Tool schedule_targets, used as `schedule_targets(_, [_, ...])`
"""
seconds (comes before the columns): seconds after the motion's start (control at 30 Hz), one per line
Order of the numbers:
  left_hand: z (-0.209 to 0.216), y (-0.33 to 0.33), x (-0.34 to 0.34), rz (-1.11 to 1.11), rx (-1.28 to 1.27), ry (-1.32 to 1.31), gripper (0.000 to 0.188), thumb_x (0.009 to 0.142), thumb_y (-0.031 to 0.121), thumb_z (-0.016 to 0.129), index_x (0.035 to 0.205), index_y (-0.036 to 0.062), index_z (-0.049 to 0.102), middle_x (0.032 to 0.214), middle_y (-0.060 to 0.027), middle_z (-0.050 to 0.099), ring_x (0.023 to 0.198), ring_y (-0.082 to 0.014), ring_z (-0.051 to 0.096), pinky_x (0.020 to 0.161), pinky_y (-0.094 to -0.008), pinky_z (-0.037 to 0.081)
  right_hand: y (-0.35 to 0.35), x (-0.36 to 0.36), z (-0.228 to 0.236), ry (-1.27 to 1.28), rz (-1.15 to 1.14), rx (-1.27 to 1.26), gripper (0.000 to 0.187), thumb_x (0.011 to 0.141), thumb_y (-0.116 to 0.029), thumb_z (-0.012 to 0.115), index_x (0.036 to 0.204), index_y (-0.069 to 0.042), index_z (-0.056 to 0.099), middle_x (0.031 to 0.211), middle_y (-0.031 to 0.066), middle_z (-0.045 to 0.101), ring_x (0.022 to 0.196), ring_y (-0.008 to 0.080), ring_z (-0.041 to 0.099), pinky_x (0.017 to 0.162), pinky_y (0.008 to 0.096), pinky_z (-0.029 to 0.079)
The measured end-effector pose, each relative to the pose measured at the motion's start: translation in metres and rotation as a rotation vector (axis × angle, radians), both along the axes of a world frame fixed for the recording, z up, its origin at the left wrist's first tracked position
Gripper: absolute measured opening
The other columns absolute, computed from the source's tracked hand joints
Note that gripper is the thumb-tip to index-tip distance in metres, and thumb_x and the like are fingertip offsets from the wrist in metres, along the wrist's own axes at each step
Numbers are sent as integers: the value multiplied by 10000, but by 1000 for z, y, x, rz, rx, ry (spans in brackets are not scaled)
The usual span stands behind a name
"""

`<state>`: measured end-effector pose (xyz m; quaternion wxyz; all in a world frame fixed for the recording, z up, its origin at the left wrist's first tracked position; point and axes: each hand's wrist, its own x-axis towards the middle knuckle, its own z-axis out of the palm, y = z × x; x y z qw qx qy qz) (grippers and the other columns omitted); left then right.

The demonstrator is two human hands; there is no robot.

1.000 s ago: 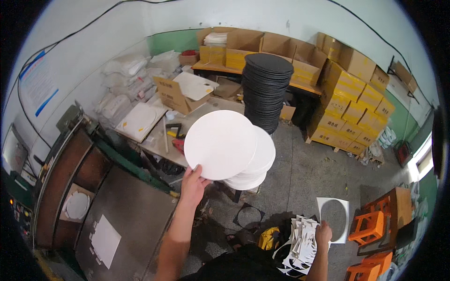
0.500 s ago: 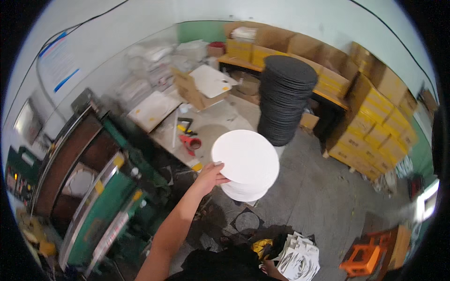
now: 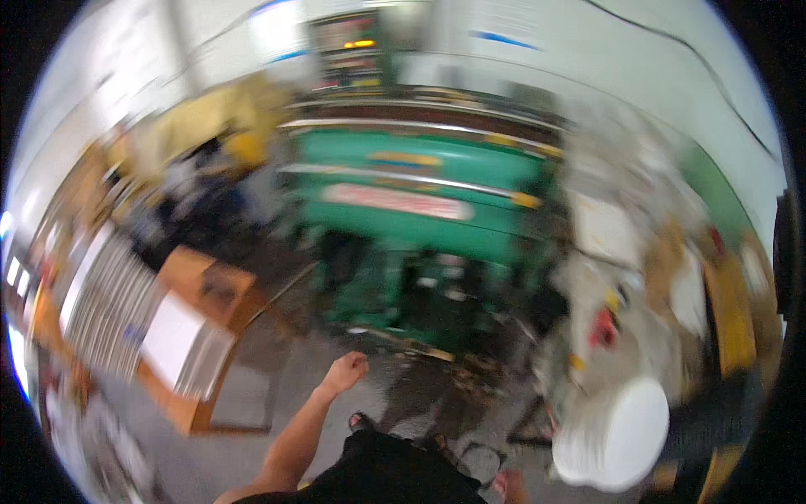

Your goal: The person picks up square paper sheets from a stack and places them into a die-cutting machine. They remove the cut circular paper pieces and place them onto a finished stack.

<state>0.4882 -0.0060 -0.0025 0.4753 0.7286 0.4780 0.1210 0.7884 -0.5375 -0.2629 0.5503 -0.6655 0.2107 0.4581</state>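
My left hand (image 3: 346, 372) hangs over the floor in front of the green machine (image 3: 403, 202), its fingers curled closed with nothing visible in them. My right hand (image 3: 508, 485) shows only as a blurred patch at the lower edge, so its fingers cannot be made out. Beyond it, at the lower right, stands a tall stack of round white discs (image 3: 630, 433), apart from both hands. A wooden table (image 3: 197, 420) on the left carries stacked sheets with a white top (image 3: 172, 340).
A grey-white worktop (image 3: 621, 357) on the right bears a red tape dispenser (image 3: 602, 328) and cardboard. Yellow covering and dark clutter lie at the far left. A control box (image 3: 348, 55) stands behind the machine. The view is smeared by motion.
The view has swung left, bringing the green machine to the middle and the disc stack to the lower right. My left hand has come away from the white discs.
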Motion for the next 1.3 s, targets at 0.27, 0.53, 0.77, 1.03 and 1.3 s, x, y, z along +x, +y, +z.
schedule_targets(0.27, [-7,36,-388,1304,551,7,240,891,179,572,1005,-21,642,837,-144,689,784,-268,663,731,-380,512,213,-44,52,-60,590,-250,186,903,-232,609,937,-49,611,806,116,626,696,229,605,591,334,486])
schedule_targets(0.53, [-10,24,-516,1392,512,236,479,765,201,799,1122,-26,573,928,-152,648,859,-254,620,728,-381,519,370,-91,85,-276,933,-260,243,959,-241,572,1046,-18,615,830,138,643,668,212,597,574,308,479])
schedule_targets(0.77, [-8,22,-552,1442,14,-786,180,891,124,660,1043,30,635,802,27,597,691,-90,542,620,-223,457,401,-133,82,-274,1196,-286,278,960,-226,580,1143,-17,577,889,142,671,760,225,658,614,369,538])
schedule_targets(1.03, [43,-64,-496,1194,-138,-1047,312,904,210,570,1143,10,561,968,-79,637,803,-181,621,707,-320,517,400,-151,109,-247,1106,-178,207,938,-186,581,1001,2,639,885,113,671,743,214,654,633,367,533])
schedule_targets(1.3, [71,12,-529,1275,229,-809,437,961,263,503,1273,-44,489,1144,-147,597,1038,-240,595,858,-390,487,494,-135,329,-600,1268,331,329,945,-249,600,1161,-2,614,1013,72,654,884,183,620,795,320,501])
